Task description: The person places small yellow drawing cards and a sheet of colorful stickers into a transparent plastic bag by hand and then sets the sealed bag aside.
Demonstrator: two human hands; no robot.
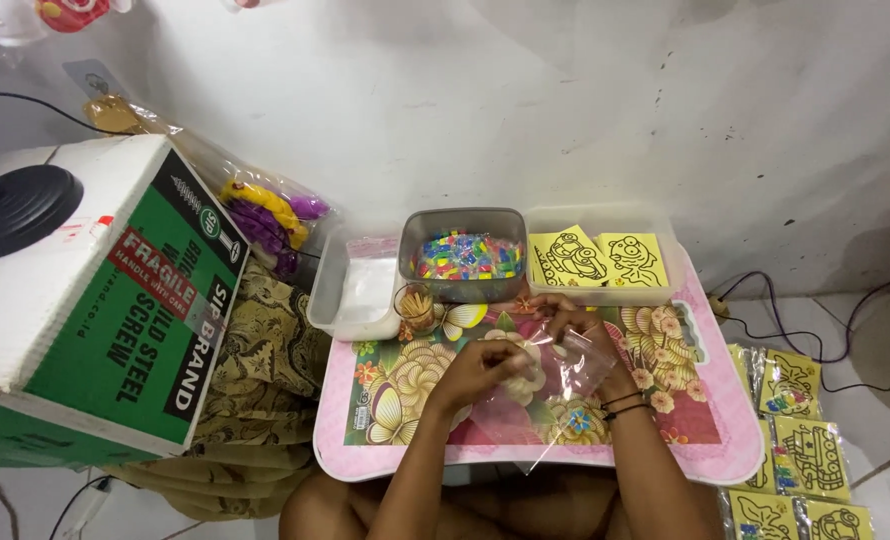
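Fingers [495, 352] of the left hand [477, 368] are pinched together on the near-left edge of a clear plastic bag [555, 385], which lies flat on the flowered pink worktop [725, 440] and runs from them to the right and slightly away. Over on the right, the right hand [590, 345] has its fingers closed on the bag's far upper edge, so both hands grip it, the right one nearer its mouth. Behind stand three tubs: white tub [350, 290], bead tub [462, 255], card tub [605, 262].
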